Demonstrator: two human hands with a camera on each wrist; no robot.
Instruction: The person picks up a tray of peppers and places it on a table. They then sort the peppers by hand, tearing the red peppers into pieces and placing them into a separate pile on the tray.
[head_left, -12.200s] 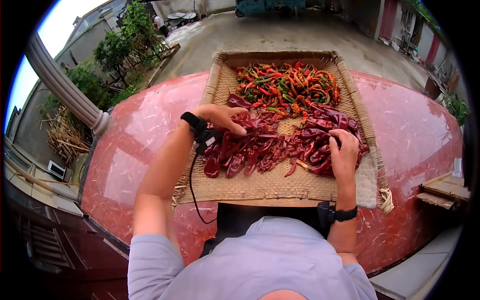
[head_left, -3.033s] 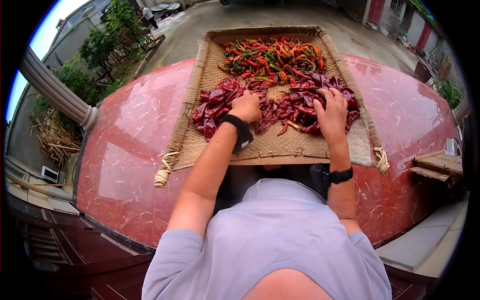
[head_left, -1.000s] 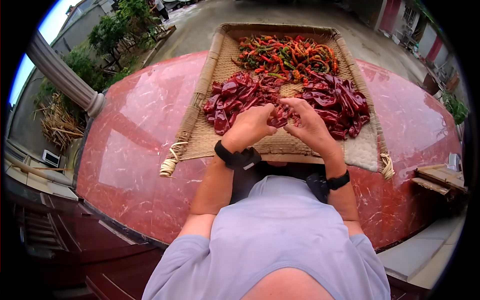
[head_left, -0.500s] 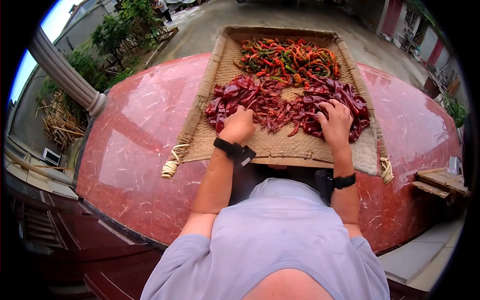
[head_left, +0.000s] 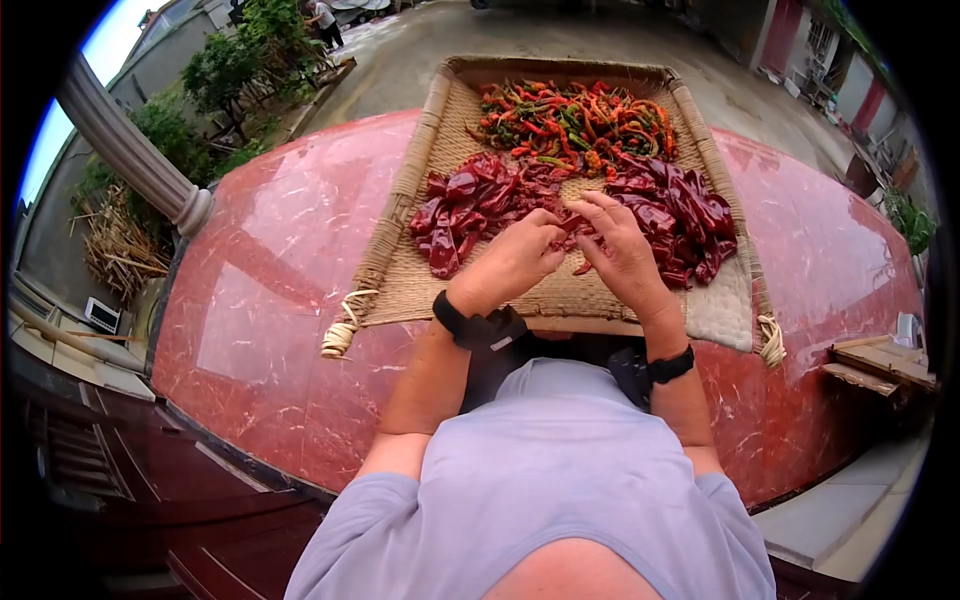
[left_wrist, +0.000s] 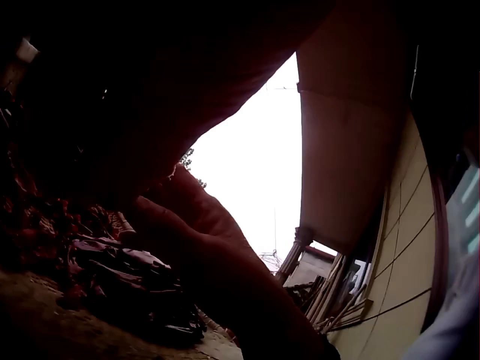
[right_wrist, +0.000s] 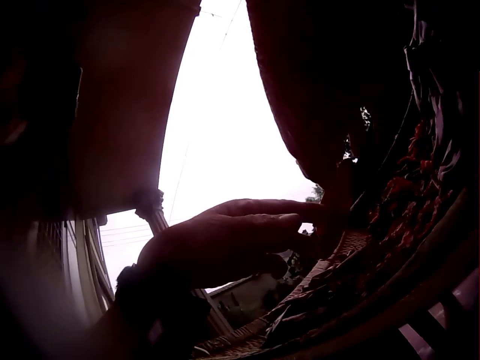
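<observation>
Above the near middle of a woven tray (head_left: 400, 215), the left hand (head_left: 512, 262) and right hand (head_left: 625, 262) face each other, fingertips close together. A small red pepper piece (head_left: 571, 224) shows between them, seemingly pinched by the left thumb and fingers. The right thumb and forefinger stand apart around it; whether they grip it is unclear. Glossy dark-red peppers lie in a left pile (head_left: 465, 205) and a right pile (head_left: 690, 215). In the dark wrist views, the right hand (left_wrist: 214, 251) and left hand (right_wrist: 225, 232) appear in silhouette, their fingertips obscured.
Thin red, orange and green chillies (head_left: 580, 120) are heaped at the tray's far end. Beneath the tray is a red marble surface (head_left: 290, 300). A grey column (head_left: 140, 150) stands left, wooden boards (head_left: 880, 360) lie right, and a person (head_left: 325, 20) is in the far background.
Half a second ago the hands were apart, each at a dark-red pile; both have come inward to the middle. Compared with the earliest frame, the left pile is fuller and glossier.
</observation>
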